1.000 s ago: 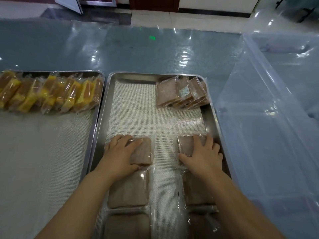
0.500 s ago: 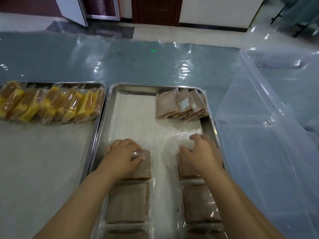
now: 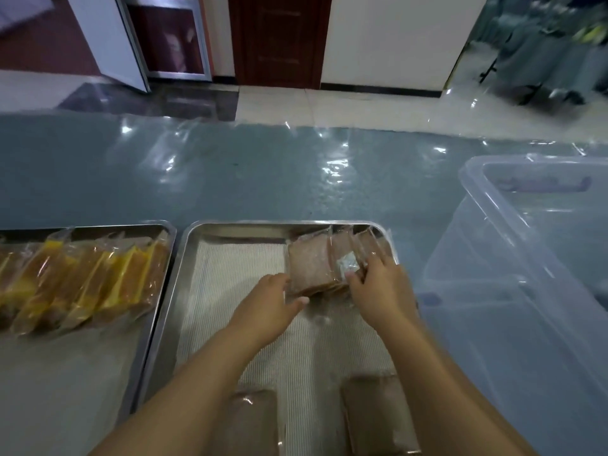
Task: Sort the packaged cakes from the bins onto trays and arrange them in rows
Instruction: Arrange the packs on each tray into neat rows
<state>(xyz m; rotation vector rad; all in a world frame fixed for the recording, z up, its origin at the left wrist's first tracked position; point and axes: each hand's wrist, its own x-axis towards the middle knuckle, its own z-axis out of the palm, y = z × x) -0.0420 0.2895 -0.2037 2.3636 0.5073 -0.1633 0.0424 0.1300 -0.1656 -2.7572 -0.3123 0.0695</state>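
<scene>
Both hands at far-right row of brown packaged cakes (image 3: pixel 309 269), leaning, clear-wrapped; right hand (image 3: pixel 381 291) seemingly grips them, left hand (image 3: pixel 266 307) loosely open against the front one.

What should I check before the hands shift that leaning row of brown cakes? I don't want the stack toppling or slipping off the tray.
1. Left hand at the row's near left end: ok, touching the front pack.
2. Right hand on the row's right side: ok, fingers on the wrappers.
3. Firm grip on the brown cakes: cannot tell.
4. Row inside the middle tray: ok, in its far right corner.
5. Bare liner to the row's left for more packs: ok.
6. Flat brown packs near the bottom edge clear of the row: ok.
</scene>
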